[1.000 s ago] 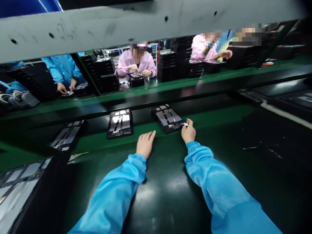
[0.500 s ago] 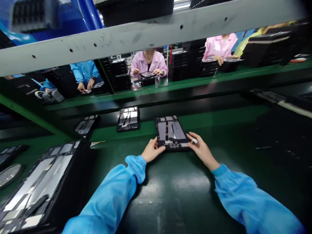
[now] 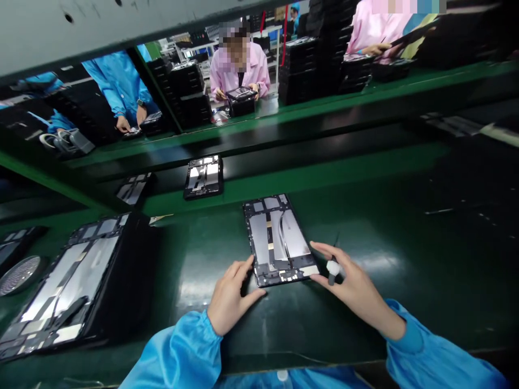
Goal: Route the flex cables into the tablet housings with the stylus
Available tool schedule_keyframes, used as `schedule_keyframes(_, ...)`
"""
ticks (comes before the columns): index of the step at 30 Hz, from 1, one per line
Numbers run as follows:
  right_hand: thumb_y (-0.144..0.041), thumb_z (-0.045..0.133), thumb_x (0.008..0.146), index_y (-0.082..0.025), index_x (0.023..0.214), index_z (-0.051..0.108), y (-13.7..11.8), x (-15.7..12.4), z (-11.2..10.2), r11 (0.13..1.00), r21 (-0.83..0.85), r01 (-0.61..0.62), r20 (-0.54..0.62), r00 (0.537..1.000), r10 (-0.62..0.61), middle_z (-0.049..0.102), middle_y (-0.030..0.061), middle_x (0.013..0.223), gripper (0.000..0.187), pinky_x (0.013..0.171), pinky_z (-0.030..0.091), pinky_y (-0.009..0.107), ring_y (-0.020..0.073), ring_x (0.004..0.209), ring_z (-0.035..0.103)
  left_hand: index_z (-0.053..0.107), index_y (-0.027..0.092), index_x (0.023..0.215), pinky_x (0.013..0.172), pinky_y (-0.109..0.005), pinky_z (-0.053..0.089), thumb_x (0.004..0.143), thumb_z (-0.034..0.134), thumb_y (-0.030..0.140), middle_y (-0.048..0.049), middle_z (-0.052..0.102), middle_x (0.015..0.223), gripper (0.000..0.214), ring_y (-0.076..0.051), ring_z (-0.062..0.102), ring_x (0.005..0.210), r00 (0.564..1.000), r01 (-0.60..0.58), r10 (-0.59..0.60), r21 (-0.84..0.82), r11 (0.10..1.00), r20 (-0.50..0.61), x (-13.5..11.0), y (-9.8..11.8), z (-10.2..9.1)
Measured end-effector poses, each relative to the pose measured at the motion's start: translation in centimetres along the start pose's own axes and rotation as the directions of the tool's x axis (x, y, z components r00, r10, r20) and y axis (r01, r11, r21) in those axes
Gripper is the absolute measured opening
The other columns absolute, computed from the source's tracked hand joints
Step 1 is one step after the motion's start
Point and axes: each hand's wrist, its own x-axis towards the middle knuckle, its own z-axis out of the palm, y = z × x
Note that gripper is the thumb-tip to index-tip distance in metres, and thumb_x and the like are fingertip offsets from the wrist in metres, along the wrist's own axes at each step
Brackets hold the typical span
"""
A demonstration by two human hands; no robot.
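A tablet [image 3: 279, 237] without its back cover lies flat on the green bench, with grey battery panels, a dark ribbon strip and a thin curved black cable showing. My left hand [image 3: 232, 294] is open at its lower left corner, fingertips touching the side edge and the thumb just in front. At the lower right corner, my right hand [image 3: 351, 283] has index finger and thumb spread close to the edge. Tucked within that hand is a small white-and-dark tool [image 3: 333, 268] with a thin dark tip; its exact kind is unclear.
To the left stands a thick stack of opened tablets [image 3: 73, 286], beside a round metal grille [image 3: 22, 274]. Another opened tablet [image 3: 204, 177] sits on the strip behind. Beyond the green partition, people in pink [image 3: 259, 65] and blue [image 3: 115, 81] work among black stacks.
The tablet has come nearer to me across the bench, both hands moving with it. My left hand's grip has loosened. The camera view has tipped downward.
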Motion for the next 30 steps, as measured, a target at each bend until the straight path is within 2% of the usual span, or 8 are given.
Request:
schedule_keyframes(4,-0.018,0.053,0.096,-0.026,0.122,0.061,-3.1,0.8,2.2,0.969,0.058,0.238,0.11,0.964,-0.244,0.068,0.0079,0.11,0.028,0.085,0.056,0.038,0.0248,0.1,0.065,0.065,0.023,0.113,0.067,-0.023,0.046,0.089,0.065,0.029,0.0007,0.065,0.086,0.025,-0.012,0.056,0.067,0.998,0.034,-0.04,-0.122,0.992,-0.048,0.7,1.4,0.3)
schedule_keyframes(9,0.001,0.045,0.082,-0.02,0.118,0.062,-3.8,2.7,4.2,0.933,-0.107,0.345,0.193,0.927,-0.32,0.068,0.0095,0.093,0.046,0.073,0.057,0.04,0.0263,0.085,0.064,0.07,0.02,0.083,0.06,-0.02,0.04,0.089,0.063,0.021,0.0029,0.064,0.072,0.009,-0.01,0.053,0.06,0.996,0.038,-0.053,-0.192,0.981,-0.071,1.4,1.8,1.2)
schedule_keyframes(14,-0.006,0.05,0.083,-0.019,0.125,0.056,-2.3,2.4,2.9,0.958,-0.22,0.185,-0.111,0.971,-0.213,0.067,0.0118,0.107,0.044,0.078,0.055,0.044,0.0303,0.096,0.064,0.071,0.02,0.086,0.061,-0.019,0.041,0.086,0.063,0.018,0.0017,0.066,0.076,0.008,-0.01,0.054,0.062,0.994,0.05,-0.077,-0.32,0.946,-0.072,1.1,1.5,1.4)
schedule_keyframes(16,-0.008,0.053,0.086,-0.02,0.13,0.051,-2.5,2.0,2.3,0.954,-0.236,0.187,-0.268,0.931,-0.249,0.062,0.0142,0.124,0.046,0.092,0.05,0.05,0.0331,0.114,0.058,0.07,0.021,0.088,0.063,-0.019,0.042,0.085,0.064,0.018,0.0019,0.067,0.078,0.008,-0.01,0.054,0.063,0.993,0.071,-0.101,-0.355,0.932,-0.067,1.0,1.4,1.6)
schedule_keyframes(18,-0.007,0.055,0.088,-0.022,0.13,0.051,-3.1,1.8,2.3,0.935,-0.194,0.298,-0.303,0.888,-0.346,0.06,0.0125,0.128,0.045,0.099,0.047,0.049,0.0307,0.12,0.055,0.069,0.021,0.093,0.063,-0.019,0.043,0.084,0.065,0.018,0.0021,0.068,0.08,0.01,-0.009,0.054,0.063,0.991,0.091,-0.123,-0.394,0.915,-0.057,1.0,1.3,1.7)
schedule_keyframes(21,-0.005,0.054,0.09,-0.025,0.12,0.058,-4.3,2.0,3.2,0.915,-0.021,0.402,-0.021,0.915,-0.403,0.069,0.0067,0.11,0.036,0.087,0.054,0.037,0.024,0.103,0.065,0.067,0.021,0.097,0.061,-0.019,0.043,0.085,0.066,0.022,0.002,0.069,0.081,0.012,-0.009,0.054,0.062,0.989,0.103,-0.141,-0.453,0.886,-0.05,0.9,1.3,1.9)
schedule_keyframes(24,-0.005,0.052,0.089,-0.023,0.107,0.062,-5.1,2.5,4.4,0.962,0.076,0.263,0.245,0.93,-0.273,0.071,0.004,0.095,0.028,0.075,0.055,0.033,0.0224,0.089,0.068,0.066,0.021,0.098,0.061,-0.02,0.043,0.086,0.066,0.024,0.0017,0.069,0.08,0.013,-0.01,0.054,0.062,0.988,0.097,-0.142,-0.466,0.88,-0.062,0.8,1.3,2.1)
schedule_keyframes(30,-0.008,0.053,0.09,-0.021,0.105,0.06,-5.2,2.7,4.8,0.979,0.089,0.185,0.25,0.947,-0.202,0.07,0.0049,0.095,0.021,0.077,0.052,0.034,0.0231,0.089,0.066,0.067,0.022,0.104,0.066,-0.022,0.046,0.087,0.067,0.027,-0.0001,0.067,0.085,0.017,-0.012,0.055,0.066,0.993,0.02,-0.058,-0.344,0.939,-0.101,0.7,1.5,1.7)
